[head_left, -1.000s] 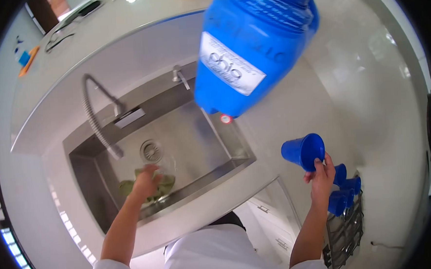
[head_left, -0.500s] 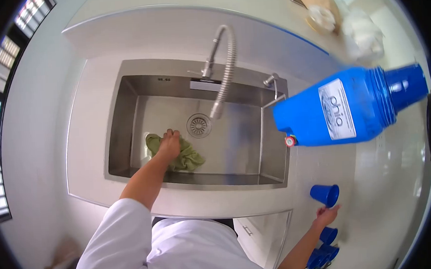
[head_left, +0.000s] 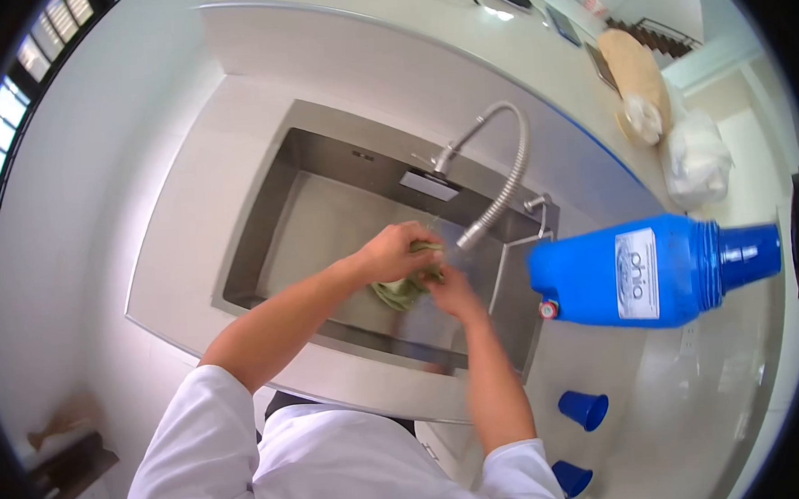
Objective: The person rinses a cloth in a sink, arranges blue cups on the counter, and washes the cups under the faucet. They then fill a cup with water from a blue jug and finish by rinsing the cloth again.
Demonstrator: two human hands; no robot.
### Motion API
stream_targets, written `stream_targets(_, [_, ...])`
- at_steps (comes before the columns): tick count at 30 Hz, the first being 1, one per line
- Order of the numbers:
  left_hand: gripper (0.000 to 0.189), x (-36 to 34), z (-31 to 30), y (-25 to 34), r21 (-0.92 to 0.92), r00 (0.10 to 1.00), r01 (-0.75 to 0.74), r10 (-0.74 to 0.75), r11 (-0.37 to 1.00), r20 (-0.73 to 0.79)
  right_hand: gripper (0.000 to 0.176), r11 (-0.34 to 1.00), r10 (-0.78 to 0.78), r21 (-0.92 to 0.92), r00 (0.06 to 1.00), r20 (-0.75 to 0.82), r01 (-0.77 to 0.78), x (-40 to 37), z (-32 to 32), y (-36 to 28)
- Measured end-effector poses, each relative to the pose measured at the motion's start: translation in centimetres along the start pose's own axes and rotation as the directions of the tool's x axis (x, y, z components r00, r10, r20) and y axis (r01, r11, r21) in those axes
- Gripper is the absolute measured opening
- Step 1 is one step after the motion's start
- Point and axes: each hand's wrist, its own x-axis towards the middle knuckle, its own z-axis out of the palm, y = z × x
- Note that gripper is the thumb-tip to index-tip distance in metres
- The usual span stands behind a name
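Over the steel sink (head_left: 325, 217), my left hand (head_left: 398, 252) has its fingers wrapped round the upper part of a green cloth (head_left: 400, 292). Just to its right, my right hand (head_left: 449, 289) grips the same cloth lower down, its fingers closed and slightly blurred. The cloth hangs bunched between and below both hands. The spring faucet (head_left: 515, 176) arches to the right of my hands, its spout end near them. The sink's drain does not show.
A large blue jug (head_left: 591, 276) with a blue cap stands right of the sink. Blue cups (head_left: 583, 410) are on the counter nearer me. At the back right are a white plastic bag (head_left: 697, 157) and a tan wrapped item (head_left: 636, 74).
My left hand has lifted the cloth from the sink floor and moved right. My right hand has come from beside the cups to the cloth and closed on it. The view has turned.
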Motion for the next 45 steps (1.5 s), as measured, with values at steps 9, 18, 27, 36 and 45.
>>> stream_targets(9, [0.058,-3.5,-5.4,-0.8,0.058,0.983,0.174,-0.177,0.983,0.043,0.035,-0.03,-0.107,0.997,0.991,-0.08,0.078,3.0,-1.5,1.8])
stream_targets(18, [0.036,1.8,8.9,-0.3,-0.065,0.87,0.103,-0.122,0.993,-0.478,0.047,0.09,-0.025,0.994,0.998,0.065,-0.063,3.3,4.7,-0.9])
stream_targets(27, [0.047,-1.7,2.8,-3.4,0.036,0.993,-0.012,0.017,0.999,-0.117,0.04,0.712,-0.083,0.697,0.996,-0.04,0.087,-0.3,-0.8,-4.8])
stream_targets(36, [0.035,-2.4,-1.9,5.7,-0.016,0.975,-0.186,0.183,0.982,-0.128,0.04,0.848,-0.513,0.163,0.858,0.013,0.505,6.4,0.4,8.6])
stream_targets(45, [0.045,-4.8,-5.6,-0.8,0.406,0.973,0.043,-0.131,0.913,0.192,0.036,0.441,-0.018,0.897,0.998,0.053,-0.04,1.3,1.9,3.5])
